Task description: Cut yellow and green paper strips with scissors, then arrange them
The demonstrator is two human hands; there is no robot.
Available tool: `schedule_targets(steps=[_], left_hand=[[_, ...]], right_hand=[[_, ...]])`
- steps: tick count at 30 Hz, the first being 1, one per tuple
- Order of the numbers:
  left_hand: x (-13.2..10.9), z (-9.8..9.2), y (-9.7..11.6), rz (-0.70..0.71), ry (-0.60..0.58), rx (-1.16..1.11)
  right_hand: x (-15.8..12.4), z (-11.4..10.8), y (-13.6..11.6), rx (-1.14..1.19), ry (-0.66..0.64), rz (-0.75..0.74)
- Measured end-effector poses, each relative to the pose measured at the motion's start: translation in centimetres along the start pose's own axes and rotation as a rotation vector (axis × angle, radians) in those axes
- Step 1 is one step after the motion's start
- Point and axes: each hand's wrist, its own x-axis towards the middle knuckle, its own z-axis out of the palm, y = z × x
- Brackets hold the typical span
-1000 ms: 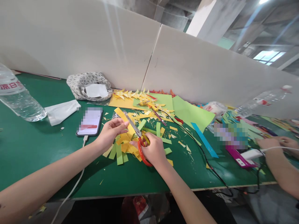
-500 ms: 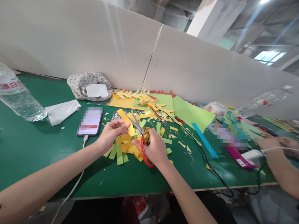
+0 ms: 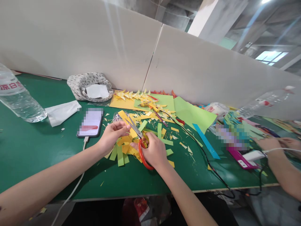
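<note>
Scissors (image 3: 138,131) shifted left, right hand (image 3: 155,149) gripping; left hand (image 3: 113,134) pinching yellow strip (image 3: 122,115); bottle label (image 3: 10,88): "凉白".

orange-handled scissors (image 3: 140,136) (blades parted) slant by a yellow strip (image 3: 122,115).

Phone (image 3: 90,124): screen mostly pixelated, unreadable | Water bottle (image 3: 22,99): cut off by left edge | Scissors (image 3: 141,148): handles partly hidden by right hand (image 3: 154,149) | Yellow strip (image 3: 122,115): partly covered by left hand (image 3: 114,135) | Co-worker's arm (image 3: 281,169): cut off by right edge
</note>
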Motion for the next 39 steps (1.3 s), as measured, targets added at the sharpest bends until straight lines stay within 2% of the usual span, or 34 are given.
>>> schedule_targets(steps=[6, 12, 14, 17, 23, 25, 27, 29, 33, 35, 39], left_hand=[[0.0, -0.1, 0.0, 0.008, 0.021, -0.003], [-0.3, 0.2, -0.2, -0.027, -0.034, 0.178], [-0.4, 0.4, -0.3, -0.039, -0.065, 0.214], [-0.5, 0.5, -0.5, -0.063, -0.093, 0.235], [-0.1, 0.3, -0.5, -0.066, -0.130, 0.282], [0.0, 0.0, -0.5, -0.030, -0.136, 0.350], [0.2, -0.4, -0.6, 0.067, -0.117, 0.506], [0.2, -0.6, -0.5, 0.201, -0.072, 0.663], [-0.1, -0.8, -0.2, 0.446, -0.067, 0.727], [-0.3, -0.7, -0.1, 0.533, -0.122, 0.790], [-0.8, -0.4, 0.3, 0.533, -0.196, 0.850]], right_hand=[[0.1, -0.2, -0.2, 0.175, -0.016, 0.084], [0.7, -0.3, 0.4, 0.690, -0.068, 0.316], [0.9, -0.2, 0.4, 0.827, -0.125, 0.344], [0.9, -0.1, 0.3, 0.905, -0.204, 0.346], [0.7, 0.0, 0.1, 0.892, -0.239, 0.370], [0.8, -0.1, 0.4, 0.877, -0.231, 0.371], [1.2, -0.5, 1.1, 0.843, -0.193, 0.374], [1.7, -1.3, 2.4, 0.782, -0.125, 0.392], [2.9, -3.6, 6.0, 0.566, 0.035, 0.505], [3.4, -4.7, 7.9, 0.410, 0.076, 0.549], [4.2, -5.2, 10.3, 0.249, -0.001, 0.579]])
